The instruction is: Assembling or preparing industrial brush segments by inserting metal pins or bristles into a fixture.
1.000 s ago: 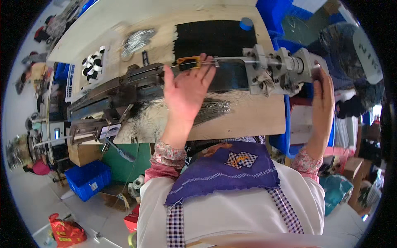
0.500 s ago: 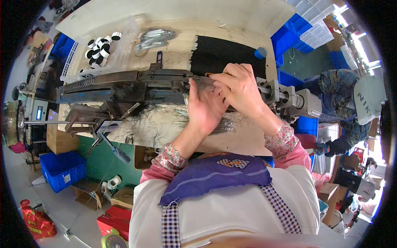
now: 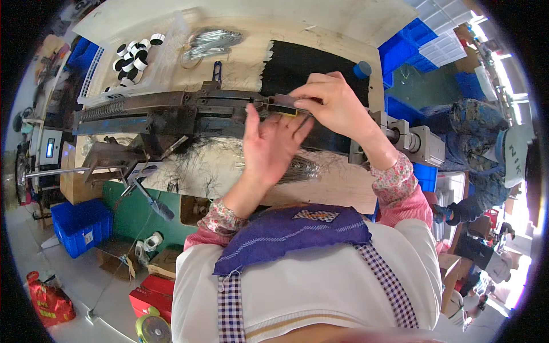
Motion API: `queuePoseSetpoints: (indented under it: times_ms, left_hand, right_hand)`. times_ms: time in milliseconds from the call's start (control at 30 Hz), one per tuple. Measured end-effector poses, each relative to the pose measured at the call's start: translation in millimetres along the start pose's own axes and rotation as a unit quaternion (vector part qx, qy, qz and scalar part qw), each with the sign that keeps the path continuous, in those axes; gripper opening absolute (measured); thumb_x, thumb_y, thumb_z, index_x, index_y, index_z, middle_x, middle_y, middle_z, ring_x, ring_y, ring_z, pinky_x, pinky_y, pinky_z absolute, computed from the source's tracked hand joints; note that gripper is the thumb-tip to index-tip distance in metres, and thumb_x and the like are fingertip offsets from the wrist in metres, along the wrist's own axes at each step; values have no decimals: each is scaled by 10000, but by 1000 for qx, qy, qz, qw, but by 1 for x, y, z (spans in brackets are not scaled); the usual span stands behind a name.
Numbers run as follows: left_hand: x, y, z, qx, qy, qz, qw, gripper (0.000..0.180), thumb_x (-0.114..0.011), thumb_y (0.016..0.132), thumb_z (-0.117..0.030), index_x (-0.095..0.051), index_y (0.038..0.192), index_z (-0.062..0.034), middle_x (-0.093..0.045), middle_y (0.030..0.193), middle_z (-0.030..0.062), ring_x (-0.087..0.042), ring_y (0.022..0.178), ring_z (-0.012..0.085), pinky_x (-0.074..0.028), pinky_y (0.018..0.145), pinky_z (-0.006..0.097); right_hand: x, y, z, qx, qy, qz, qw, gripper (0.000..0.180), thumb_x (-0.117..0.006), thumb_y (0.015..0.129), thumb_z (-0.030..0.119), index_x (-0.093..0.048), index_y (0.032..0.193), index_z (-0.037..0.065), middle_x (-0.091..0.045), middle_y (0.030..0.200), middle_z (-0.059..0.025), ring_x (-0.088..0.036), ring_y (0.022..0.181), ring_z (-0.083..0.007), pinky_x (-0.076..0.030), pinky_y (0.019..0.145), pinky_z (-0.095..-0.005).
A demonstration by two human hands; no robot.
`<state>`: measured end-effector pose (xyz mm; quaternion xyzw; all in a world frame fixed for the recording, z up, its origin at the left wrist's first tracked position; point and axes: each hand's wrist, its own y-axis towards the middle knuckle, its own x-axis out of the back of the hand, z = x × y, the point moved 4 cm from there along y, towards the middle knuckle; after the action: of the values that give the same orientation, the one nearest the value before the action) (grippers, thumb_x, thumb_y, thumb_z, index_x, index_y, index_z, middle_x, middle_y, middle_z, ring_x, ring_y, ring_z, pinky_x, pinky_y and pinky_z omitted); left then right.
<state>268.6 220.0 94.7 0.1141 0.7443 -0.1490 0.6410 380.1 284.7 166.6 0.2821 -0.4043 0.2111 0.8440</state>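
Observation:
A long dark metal machine (image 3: 166,111) lies across the wooden bench (image 3: 337,188). My left hand (image 3: 271,146) is raised flat against the machine's rail, fingers apart, holding nothing that I can see. My right hand (image 3: 334,106) reaches in from the right and pinches a small flat metal piece (image 3: 284,103) with a yellow edge on top of the rail. A bundle of thin wires (image 3: 306,170) lies on the bench just below my left wrist. Behind the hands a black mat (image 3: 309,66) covers the bench top.
Black and white rings (image 3: 132,50) and a coil of silvery wire (image 3: 213,40) sit at the bench's far left. A grey motor block (image 3: 420,143) ends the machine on the right, with a blue cap (image 3: 361,70) nearby. Blue crates (image 3: 80,226) stand below. Another person (image 3: 483,148) is at the right.
My right hand left the machine's right end and came to the middle of the rail, where it now pinches the small piece. My left hand stayed at the rail.

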Motion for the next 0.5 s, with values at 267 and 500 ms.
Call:
queuePoseSetpoints:
  times_ms: [267,500]
  left_hand:
    - [6,-10,-5,-34,-11,-19,999,705,-322,952,-573,-495,1179,72,-510,1259,208,-408,1279,328,-236,1145,442]
    - [-3,-7,-9,-49,54,-43,996,663,-337,960,-547,-490,1155,68,-517,1249,199,-442,1242,311,-274,1128,427]
  right_hand:
    - [3,-6,7,17,-55,7,998,128,-661,758,148,-710,869,110,-585,741,-43,-591,779,-225,-382,815,-369]
    - [-1,-3,8,49,-75,-5,996,136,-677,744,135,-712,875,116,-564,724,-46,-592,780,-221,-384,835,-380]
